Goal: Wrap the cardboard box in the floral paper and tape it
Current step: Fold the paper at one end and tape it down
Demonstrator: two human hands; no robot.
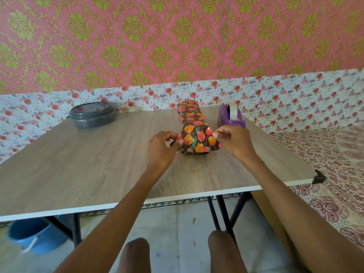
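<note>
The paper already covered the box, which lay hidden inside it on the table, between the two hands and running away from them. The left hand pinched the paper's near left edge and the right hand pinched its near right edge, probably to fold the open end shut. The tape dispenser stood just beyond the right hand, within easy reach for sealing. A dark tub sat well beyond the left hand.
</note>
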